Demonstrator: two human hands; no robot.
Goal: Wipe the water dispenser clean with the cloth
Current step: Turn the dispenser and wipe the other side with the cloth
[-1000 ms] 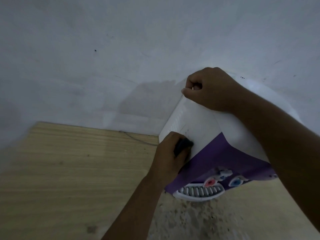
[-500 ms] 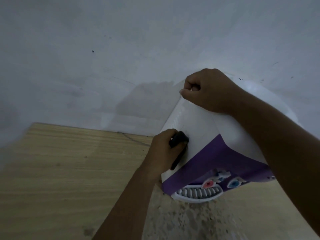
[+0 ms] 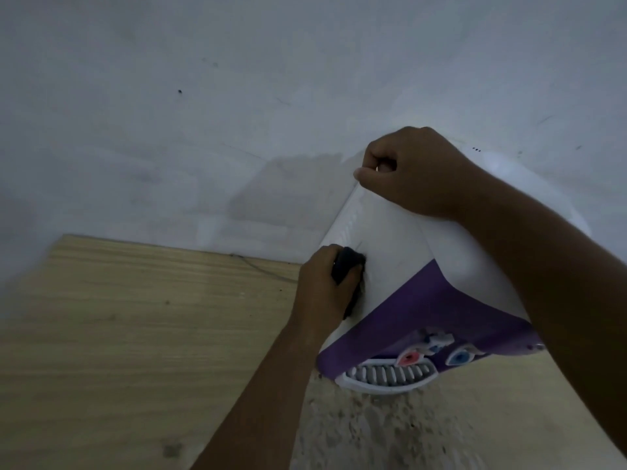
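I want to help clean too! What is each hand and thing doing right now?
Left hand: closed on the cloth, pressing it to the dispenser's white side.
Cloth: dark, bunched up.
Right hand: closed on the dispenser's top corner.
Water dispenser: standing, held.
Taps: untouched.

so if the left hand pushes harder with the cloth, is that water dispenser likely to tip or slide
Probably not: the right hand grips the water dispenser at its top corner. It looks tall, so unbraced it might tip. The left hand presses the cloth low.
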